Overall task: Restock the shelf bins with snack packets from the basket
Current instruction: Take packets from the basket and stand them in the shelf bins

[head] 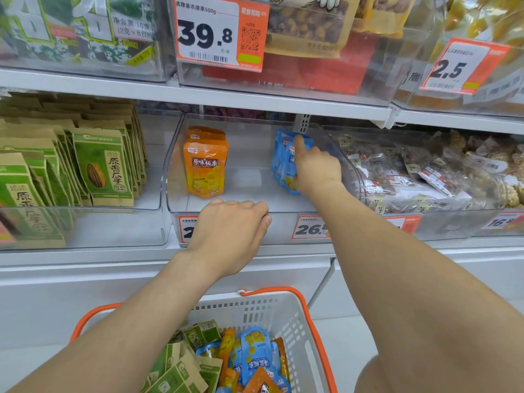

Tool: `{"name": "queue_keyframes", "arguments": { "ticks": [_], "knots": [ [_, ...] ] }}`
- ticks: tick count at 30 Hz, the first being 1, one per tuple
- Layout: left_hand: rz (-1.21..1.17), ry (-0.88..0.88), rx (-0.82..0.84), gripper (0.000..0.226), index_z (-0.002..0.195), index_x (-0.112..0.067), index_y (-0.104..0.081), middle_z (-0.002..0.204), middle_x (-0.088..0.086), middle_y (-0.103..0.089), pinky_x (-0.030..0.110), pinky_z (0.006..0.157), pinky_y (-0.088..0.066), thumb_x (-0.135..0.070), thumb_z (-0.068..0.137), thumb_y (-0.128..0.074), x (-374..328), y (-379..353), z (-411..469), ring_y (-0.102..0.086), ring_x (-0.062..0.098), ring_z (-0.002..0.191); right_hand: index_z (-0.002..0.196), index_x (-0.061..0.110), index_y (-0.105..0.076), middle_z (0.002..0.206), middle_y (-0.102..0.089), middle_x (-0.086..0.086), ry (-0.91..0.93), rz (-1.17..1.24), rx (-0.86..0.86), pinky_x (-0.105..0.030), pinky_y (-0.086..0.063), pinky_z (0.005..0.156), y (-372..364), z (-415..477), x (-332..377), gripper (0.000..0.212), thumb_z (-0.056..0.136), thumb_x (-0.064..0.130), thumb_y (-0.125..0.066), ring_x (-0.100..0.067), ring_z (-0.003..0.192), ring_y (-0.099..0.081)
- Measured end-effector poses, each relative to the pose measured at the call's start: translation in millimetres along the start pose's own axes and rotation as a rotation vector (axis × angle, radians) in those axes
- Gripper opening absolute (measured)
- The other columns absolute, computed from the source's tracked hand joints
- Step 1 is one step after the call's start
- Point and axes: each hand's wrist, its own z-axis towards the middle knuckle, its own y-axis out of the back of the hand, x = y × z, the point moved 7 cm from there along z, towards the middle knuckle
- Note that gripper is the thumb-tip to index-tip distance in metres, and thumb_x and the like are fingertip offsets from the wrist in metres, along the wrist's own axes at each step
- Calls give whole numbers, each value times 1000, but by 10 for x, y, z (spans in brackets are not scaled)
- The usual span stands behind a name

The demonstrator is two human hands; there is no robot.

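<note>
My right hand [317, 168] grips the blue chestnut packets [282, 158] standing at the right side of the clear bin [286, 212]. My left hand [229, 231] curls over its front rim. I should square them upright, labels outward, apart from the orange packets [205, 168].

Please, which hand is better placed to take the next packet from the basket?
Probably left: left hand merely grips the clear bin rim, nearer the basket; right hand holds blue packets.
</note>
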Motion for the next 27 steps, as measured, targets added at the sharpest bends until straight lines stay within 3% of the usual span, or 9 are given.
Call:
{"name": "queue_keyframes", "arguments": {
  "ticks": [3, 6, 11, 15, 17, 19, 23, 27],
  "knots": [
    [0, 2, 5, 34, 102, -29, -56, 94, -6, -68, 37, 71, -30, -45, 110, -27, -4, 3, 6, -66, 24, 89, 160, 13, -17, 108, -63, -14, 10, 2, -4, -35, -39, 58, -10, 36, 18, 89, 92, 23, -73, -34, 84, -63],
    [5, -4, 6, 34, 104, -29, -55, 96, -6, -68, 37, 71, -31, -44, 111, -26, -11, 6, 10, -66, 24, 91, 161, 13, -13, 107, -65, -14, -11, -13, -13, -34, -39, 55, -42, 86, -16, 92, 91, 13, -73, -29, 77, -55],
    [2, -8, 1, 32, 99, -29, -54, 92, -6, -67, 38, 71, -30, -44, 111, -28, 15, -16, 7, -66, 24, 86, 164, 11, -5, 118, -61, -22, -46, 68, 26, -39, -44, 62, -103, 127, -62, 91, 94, 1, -62, -37, 99, -66],
    [-46, 4, 9, 31, 108, -30, -59, 99, -8, -71, 38, 77, -38, -45, 110, -31, 37, -35, 7, -66, 22, 90, 164, 10, -1, 118, -60, -23, -68, 109, 44, -40, -45, 61, -101, 92, -60, 93, 95, 3, -63, -37, 96, -66],
    [-125, 16, -2, 29, 117, -31, -59, 107, -9, -72, 38, 82, -43, -47, 108, -36, 59, -11, -12, -67, 21, 93, 162, 8, -5, 112, -63, -21, -75, 111, 11, -39, -44, 58, -19, 22, -56, 92, 93, 4, -65, -37, 85, -65],
    [-197, 22, -11, 28, 124, -29, -57, 114, -10, -70, 39, 88, -47, -46, 106, -44, 75, 2, -50, -67, 19, 99, 158, 7, -17, 110, -64, -20, -73, 110, -4, -38, -42, 59, 115, -90, -27, 83, 92, 11, -67, -39, 89, -67],
    [-305, -38, -84, 33, 127, -18, -58, 120, 0, -60, 41, 95, -47, -22, 96, -63, 93, 39, -184, -60, 25, 108, 120, 7, -60, 117, -63, -18, 0, 203, 26, -39, -40, 72, 455, -363, 215, 27, 98, 22, -53, -42, 100, -65],
    [-150, -86, -352, 26, 108, -5, -64, 120, 15, -57, 46, 89, -46, -1, 82, -63, 157, 233, -528, -52, 37, 111, 103, 5, -59, 110, -58, -21, 137, 281, 45, -39, -39, 73, 816, -751, 574, 23, 100, 24, -46, -42, 100, -60]
  ]
}}
